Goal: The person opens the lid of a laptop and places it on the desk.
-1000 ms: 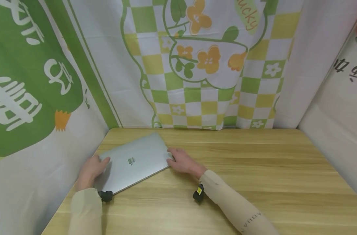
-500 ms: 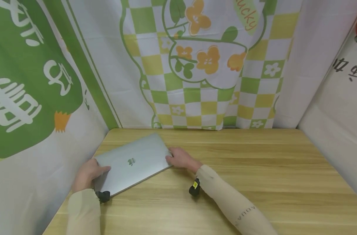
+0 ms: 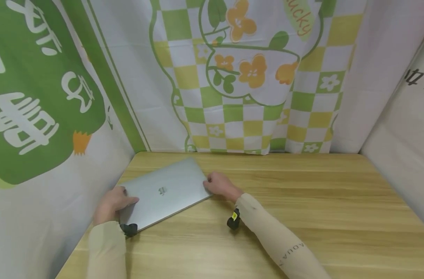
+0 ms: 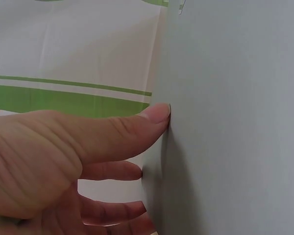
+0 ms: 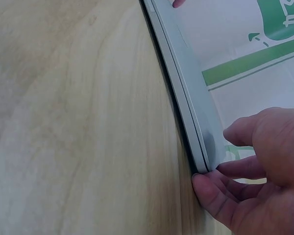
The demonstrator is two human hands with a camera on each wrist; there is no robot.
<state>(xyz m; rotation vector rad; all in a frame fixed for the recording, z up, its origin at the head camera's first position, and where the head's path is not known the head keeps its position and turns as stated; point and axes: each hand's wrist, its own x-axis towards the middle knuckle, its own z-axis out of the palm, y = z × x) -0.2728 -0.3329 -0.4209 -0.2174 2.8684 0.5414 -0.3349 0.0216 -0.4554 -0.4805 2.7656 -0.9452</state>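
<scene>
A closed silver laptop [image 3: 177,186] with an apple logo lies at an angle on the left part of the wooden table. My left hand [image 3: 112,202] holds its left side. In the left wrist view the thumb [image 4: 120,134] lies at the edge of the lid [image 4: 240,117], while the other fingers meet the side below it. At the right end, my right hand [image 3: 224,185] grips the near corner. The right wrist view shows one fingertip [image 5: 208,191] low at the corner and the others by the lid, with the laptop's thin front edge [image 5: 179,90] running away from them.
The wooden table [image 3: 302,201] extends far to the right of the laptop. A patterned cloth [image 3: 247,116] hangs along its back edge, with a green and white cloth [image 3: 69,116] close on the left. Each wrist wears a small black camera [image 3: 233,219].
My left hand has slid nearer along the laptop's left side. The right hand has shifted slightly at its corner. The laptop looks unmoved; the head view has turned a little left.
</scene>
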